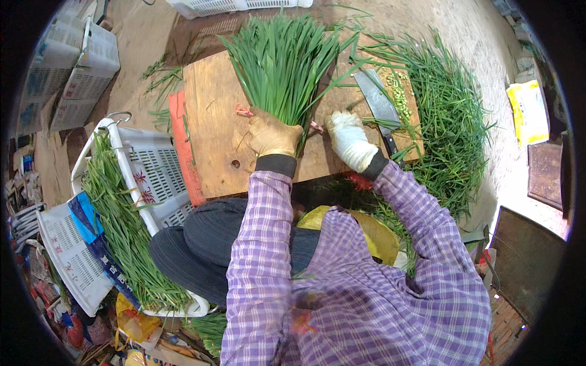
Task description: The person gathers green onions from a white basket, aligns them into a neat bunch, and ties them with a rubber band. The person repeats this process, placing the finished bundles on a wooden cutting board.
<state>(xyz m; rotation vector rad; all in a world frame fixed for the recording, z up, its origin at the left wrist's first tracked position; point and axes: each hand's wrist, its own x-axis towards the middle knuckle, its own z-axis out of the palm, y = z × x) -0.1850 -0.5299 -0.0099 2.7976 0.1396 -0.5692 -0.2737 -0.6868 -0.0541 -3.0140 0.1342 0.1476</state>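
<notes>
My left hand point(274, 133), in a tan glove, grips the lower end of a large bundle of green garlic chives point(284, 64), whose leaves fan out across a wooden board point(215, 123). A red-and-white tie sticks out at either side of this hand. To its right is my right hand point(350, 139), in a white glove, low over the board; its fingertips are curled and partly hidden, and whether it holds anything is unclear. Beside it lies a cleaver point(377, 98) with a black handle. Short cut stem ends point(400, 98) are scattered along the board's right edge.
A heap of loose green leaves point(448, 123) spreads right of the board. At the left, a white plastic crate point(160, 164) stands near long greens point(123, 233) in a white-rimmed container. More white crates point(87, 78) stand at upper left. A yellow-and-white bag point(529, 112) lies far right.
</notes>
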